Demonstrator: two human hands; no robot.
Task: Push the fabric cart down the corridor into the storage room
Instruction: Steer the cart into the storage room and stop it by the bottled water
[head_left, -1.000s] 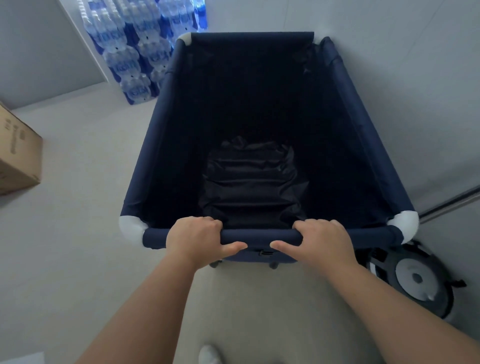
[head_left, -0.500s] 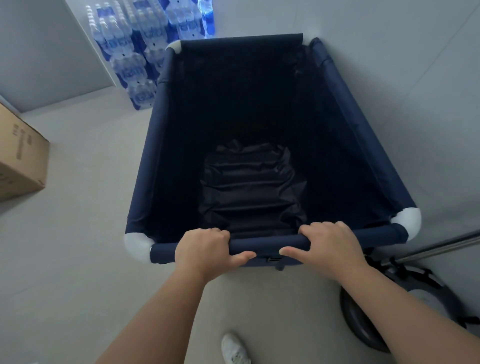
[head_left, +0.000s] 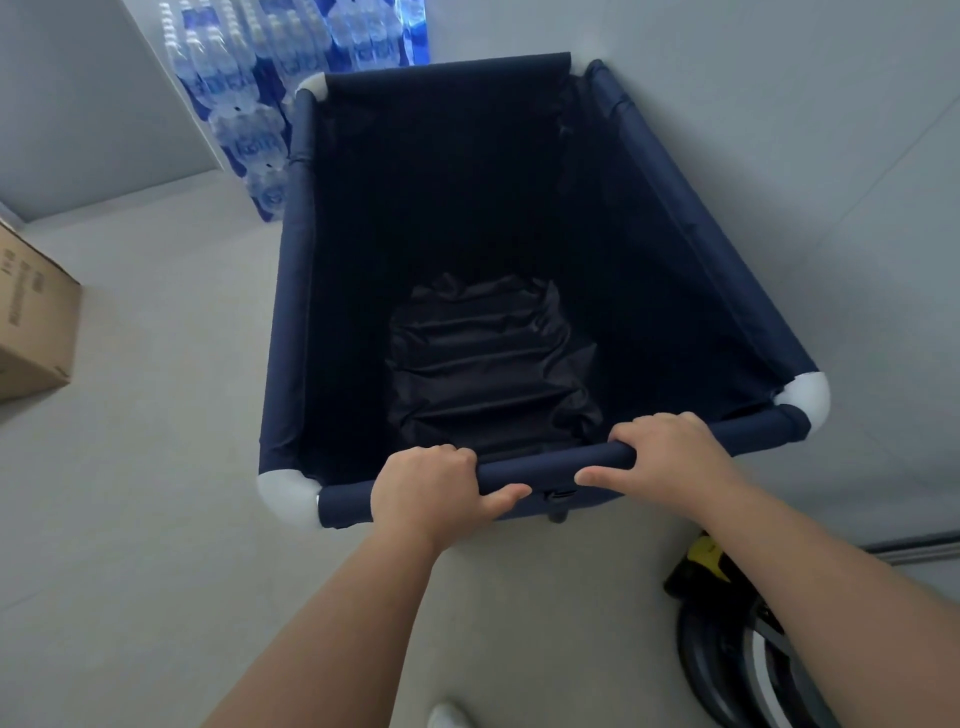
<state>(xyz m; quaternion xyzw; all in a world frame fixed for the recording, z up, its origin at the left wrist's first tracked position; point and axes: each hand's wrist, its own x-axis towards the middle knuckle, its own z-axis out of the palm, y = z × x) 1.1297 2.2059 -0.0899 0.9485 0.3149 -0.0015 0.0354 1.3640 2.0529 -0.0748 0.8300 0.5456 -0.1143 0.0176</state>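
A navy fabric cart (head_left: 296, 270) with white corner caps fills the middle of the head view, open at the top, with only crumpled dark lining at its bottom. My left hand (head_left: 428, 491) grips the near rim bar left of centre. My right hand (head_left: 667, 454) grips the same bar to the right, thumb pointing inward. The cart's far end nearly touches the back wall and the stacked water bottles.
Shrink-wrapped packs of water bottles (head_left: 249, 93) are stacked at the back left, against the cart's far left corner. A cardboard box (head_left: 31, 327) sits on the floor at the left. A dark round device (head_left: 737, 654) lies by the right wall, under my right forearm. My shoe (head_left: 447, 714) shows below.
The cart has rolled forward and swung slightly left, closing on the water bottles. The round device and cardboard box have slid nearer and lower in view. Both hands keep their grip.
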